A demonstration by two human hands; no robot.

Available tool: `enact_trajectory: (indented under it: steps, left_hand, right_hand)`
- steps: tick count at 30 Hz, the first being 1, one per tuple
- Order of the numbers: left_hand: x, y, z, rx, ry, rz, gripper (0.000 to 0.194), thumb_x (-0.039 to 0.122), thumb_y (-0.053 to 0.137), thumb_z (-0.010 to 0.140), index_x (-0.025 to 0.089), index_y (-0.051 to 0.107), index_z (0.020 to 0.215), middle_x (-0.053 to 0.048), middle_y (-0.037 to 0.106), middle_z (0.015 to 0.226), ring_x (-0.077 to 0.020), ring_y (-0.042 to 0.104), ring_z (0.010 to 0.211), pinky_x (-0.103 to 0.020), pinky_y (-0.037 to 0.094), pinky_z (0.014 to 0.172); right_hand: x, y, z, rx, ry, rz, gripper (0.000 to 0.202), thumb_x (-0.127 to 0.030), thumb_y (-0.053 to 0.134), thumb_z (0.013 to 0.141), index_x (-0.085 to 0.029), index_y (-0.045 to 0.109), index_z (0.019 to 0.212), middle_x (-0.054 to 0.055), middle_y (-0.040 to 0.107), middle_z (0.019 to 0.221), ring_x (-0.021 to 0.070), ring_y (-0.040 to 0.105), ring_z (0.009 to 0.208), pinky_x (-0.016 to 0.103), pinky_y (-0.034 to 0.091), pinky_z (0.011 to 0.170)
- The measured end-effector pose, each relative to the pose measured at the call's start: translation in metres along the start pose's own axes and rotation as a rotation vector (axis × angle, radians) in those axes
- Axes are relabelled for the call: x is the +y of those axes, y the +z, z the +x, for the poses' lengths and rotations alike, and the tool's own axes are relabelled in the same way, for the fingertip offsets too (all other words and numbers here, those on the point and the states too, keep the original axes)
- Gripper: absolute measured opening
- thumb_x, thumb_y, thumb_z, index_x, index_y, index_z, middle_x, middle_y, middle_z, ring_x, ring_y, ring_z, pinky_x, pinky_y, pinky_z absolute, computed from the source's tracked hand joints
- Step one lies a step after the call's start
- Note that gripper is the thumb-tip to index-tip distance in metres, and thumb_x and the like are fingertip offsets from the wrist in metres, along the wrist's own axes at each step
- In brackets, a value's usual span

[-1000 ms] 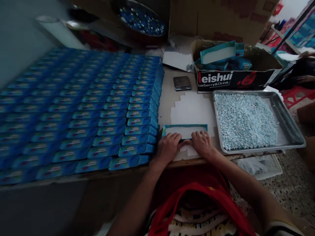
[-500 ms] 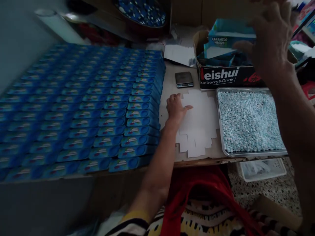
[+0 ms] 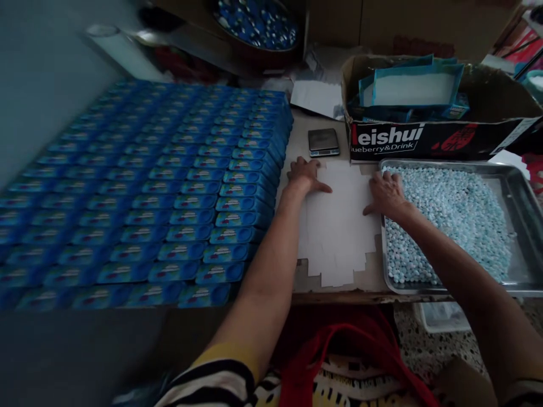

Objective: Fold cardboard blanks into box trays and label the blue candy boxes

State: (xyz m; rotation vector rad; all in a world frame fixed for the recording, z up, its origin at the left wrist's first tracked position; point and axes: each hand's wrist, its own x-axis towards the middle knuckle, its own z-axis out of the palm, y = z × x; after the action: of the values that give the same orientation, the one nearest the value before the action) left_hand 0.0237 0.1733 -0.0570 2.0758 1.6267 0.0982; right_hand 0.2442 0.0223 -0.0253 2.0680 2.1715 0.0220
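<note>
A flat, unfolded cardboard box blank point(image 3: 341, 220), pale side up, lies on the table in front of me. My left hand point(image 3: 306, 174) rests at its upper left edge, thumb stretched over the card and fingers apart. At its upper right edge is my right hand point(image 3: 385, 193), fingers spread, between the card and the metal tray point(image 3: 526, 226). The tray carries many small pale-blue candies point(image 3: 449, 220). Neither hand lifts anything. Beyond the card stands a small digital scale point(image 3: 323, 142).
Rows of blue printed packs point(image 3: 169, 186) cover the table's left side. A black printed carton point(image 3: 445, 141) at the back right holds blue display boxes point(image 3: 416, 87). A round container of shiny blue wrapped pieces point(image 3: 257, 25) stands at the back. The table's front edge point(image 3: 339, 297) is near me.
My right hand has come down from above the carton to the card's right edge. A blue display box that was near it now sits in the carton. My left hand stays at the card.
</note>
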Motion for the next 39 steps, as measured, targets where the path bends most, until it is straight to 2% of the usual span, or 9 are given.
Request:
enact_trajectory:
  steps: [4,7,12,16,21,24,27,33,39]
  left_hand:
    - [0.001,0.002,0.018,0.018,-0.035,-0.095,0.082,0.035,0.107,0.037,0.019,0.060,0.102,-0.018,0.055,0.141,-0.0446,0.047,0.138,-0.052,0.042,0.115]
    - [-0.004,0.000,0.017,0.060,-0.081,-0.213,0.060,0.031,0.100,0.051,0.021,0.053,0.087,-0.009,0.066,0.112,-0.0361,0.061,0.119,-0.047,0.049,0.106]
    - [-0.004,-0.043,-0.019,0.226,0.095,-0.340,0.040,0.017,0.086,0.061,0.023,0.060,0.090,0.002,0.064,0.081,-0.0249,0.067,0.090,-0.037,0.055,0.087]
    - [0.006,-0.101,-0.069,0.385,0.376,-0.515,0.033,0.020,0.089,0.063,0.021,0.067,0.087,0.001,0.066,0.079,-0.0207,0.066,0.085,-0.033,0.055,0.079]
    - [0.015,-0.142,-0.140,0.394,0.494,-0.790,0.039,0.031,0.088,0.071,0.016,0.068,0.100,0.001,0.067,0.078,-0.0152,0.066,0.078,-0.031,0.055,0.078]
    - [0.012,-0.125,-0.180,0.215,0.582,-1.057,0.059,0.047,0.075,0.081,0.021,0.063,0.133,-0.004,0.075,0.111,-0.0214,0.073,0.101,-0.034,0.057,0.083]
    - [0.004,-0.074,-0.209,0.092,0.451,-1.337,0.066,0.061,0.064,0.084,0.026,0.060,0.140,-0.007,0.073,0.132,-0.0300,0.071,0.119,-0.039,0.060,0.086]
    - [-0.023,0.015,-0.218,-0.127,-0.119,-1.553,0.074,0.020,0.070,0.045,0.020,0.072,0.119,-0.005,0.080,0.097,-0.0324,0.075,0.092,-0.045,0.062,0.078]
    - [-0.034,0.035,-0.223,-0.205,0.066,-1.330,0.082,0.023,0.058,0.050,0.022,0.068,0.131,-0.004,0.078,0.115,-0.0318,0.071,0.102,-0.044,0.059,0.084]
  right_hand:
    - [-0.006,0.004,0.010,-0.070,0.039,-0.004,0.074,-0.057,0.099,0.062,-0.004,0.077,0.110,0.024,0.067,0.125,0.0451,0.055,0.125,0.058,0.040,0.110]
    - [-0.011,0.012,0.005,0.036,0.017,-0.031,0.086,-0.053,0.101,0.061,-0.001,0.073,0.123,0.031,0.058,0.146,0.0488,0.046,0.142,0.062,0.032,0.120]
    - [0.002,0.014,0.008,0.138,-0.041,0.108,0.131,-0.051,0.102,0.058,0.000,0.039,0.161,0.034,0.024,0.172,0.0481,0.012,0.165,0.065,0.012,0.132]
    - [0.016,-0.012,0.016,0.237,0.010,0.818,0.123,-0.059,0.094,0.065,-0.014,0.037,0.164,0.023,0.052,0.159,0.0449,0.047,0.149,0.061,0.044,0.119]
    - [0.007,-0.068,-0.018,0.127,0.023,1.692,0.057,-0.049,0.092,0.062,-0.021,0.071,0.108,0.008,0.078,0.106,0.0280,0.074,0.091,0.047,0.064,0.084]
    - [-0.010,-0.081,-0.056,0.179,0.124,1.824,0.045,-0.036,0.089,0.061,-0.022,0.070,0.099,0.004,0.078,0.099,0.0225,0.072,0.078,0.042,0.064,0.075]
    - [-0.031,-0.064,-0.087,0.179,0.256,1.861,0.052,-0.033,0.088,0.060,-0.024,0.068,0.107,0.001,0.077,0.096,0.0209,0.070,0.074,0.040,0.062,0.071]
    - [-0.062,-0.002,-0.121,0.188,0.349,1.752,0.078,-0.040,0.086,0.056,-0.028,0.059,0.128,-0.002,0.074,0.098,0.0194,0.067,0.075,0.035,0.058,0.070]
    - [-0.080,0.015,-0.129,0.148,0.207,0.991,0.037,-0.036,0.059,0.088,-0.021,0.071,0.119,0.004,0.073,0.088,0.0211,0.065,0.074,0.036,0.052,0.076]
